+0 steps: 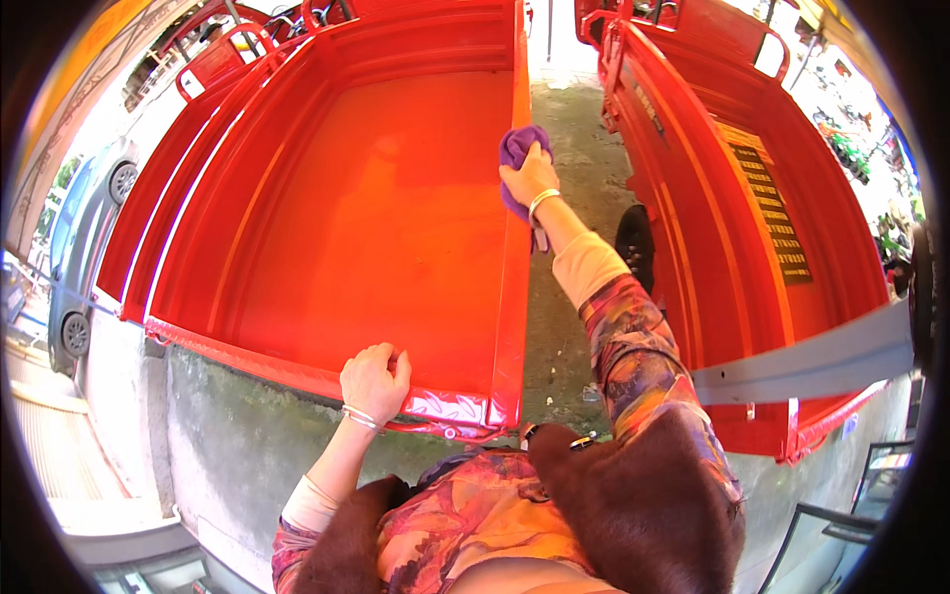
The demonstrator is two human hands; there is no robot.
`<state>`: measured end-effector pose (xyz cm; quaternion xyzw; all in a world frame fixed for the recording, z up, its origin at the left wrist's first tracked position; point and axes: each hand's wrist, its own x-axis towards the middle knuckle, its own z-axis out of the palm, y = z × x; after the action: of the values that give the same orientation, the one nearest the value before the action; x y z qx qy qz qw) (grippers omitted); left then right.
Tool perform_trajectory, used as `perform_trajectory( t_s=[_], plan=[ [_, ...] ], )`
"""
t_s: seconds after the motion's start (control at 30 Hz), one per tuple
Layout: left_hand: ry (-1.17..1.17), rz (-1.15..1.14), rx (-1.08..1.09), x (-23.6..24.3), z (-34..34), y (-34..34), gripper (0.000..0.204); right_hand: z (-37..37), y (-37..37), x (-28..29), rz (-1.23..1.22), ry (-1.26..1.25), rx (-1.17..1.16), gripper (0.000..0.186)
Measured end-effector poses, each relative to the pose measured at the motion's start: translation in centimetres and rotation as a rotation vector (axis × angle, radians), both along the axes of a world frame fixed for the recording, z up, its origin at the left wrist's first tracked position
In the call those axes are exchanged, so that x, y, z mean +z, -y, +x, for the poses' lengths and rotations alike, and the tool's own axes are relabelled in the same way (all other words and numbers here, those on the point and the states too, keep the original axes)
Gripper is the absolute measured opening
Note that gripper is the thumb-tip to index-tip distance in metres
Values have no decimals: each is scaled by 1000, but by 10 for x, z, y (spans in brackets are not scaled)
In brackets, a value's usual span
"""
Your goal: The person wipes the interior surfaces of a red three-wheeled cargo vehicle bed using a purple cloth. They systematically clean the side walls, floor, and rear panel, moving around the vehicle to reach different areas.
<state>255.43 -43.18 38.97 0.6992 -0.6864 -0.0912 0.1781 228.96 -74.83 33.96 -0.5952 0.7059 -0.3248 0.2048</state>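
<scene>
In front of me is a red metal cargo bed [396,188] with raised side walls. My right hand [531,178] reaches forward and is closed round a purple cloth [515,148]. The cloth lies against the top edge of the bed's right side wall [511,297], and part of it hangs down. My left hand [376,381] is at the near edge of the bed, by the left of the right corner. Its fingers are curled over and partly hidden, so whether they grip the rim cannot be seen.
A second red cargo bed [683,238] stands to the right, with a yellow-and-black panel [767,203] inside. Between the beds runs a strip of concrete floor [569,327]. A grey metal bar [811,354] crosses at right. A blue car [84,247] is parked at far left.
</scene>
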Motion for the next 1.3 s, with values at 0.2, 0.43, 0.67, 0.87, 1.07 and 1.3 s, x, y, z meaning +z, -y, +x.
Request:
perform_trajectory(
  t_s=[0.2,0.43,0.67,0.87,1.07,1.3],
  plan=[
    [4,9,37,5,-5,1,21,-18,103,-43,-273,222,6,59],
    [5,45,62,6,-7,4,17,-9,123,-145,4,975,-320,54],
    [-46,95,102,1,0,4,16,8,7,-160,-261,788,-212,40],
    [-66,100,109,1,0,5,17,23,-180,-141,-456,503,-15,39],
    [-30,80,83,-1,2,6,17,-26,-320,-153,-285,387,466,46],
    [-50,118,114,2,-1,6,16,-38,-307,-221,252,659,10,32]
  ],
)
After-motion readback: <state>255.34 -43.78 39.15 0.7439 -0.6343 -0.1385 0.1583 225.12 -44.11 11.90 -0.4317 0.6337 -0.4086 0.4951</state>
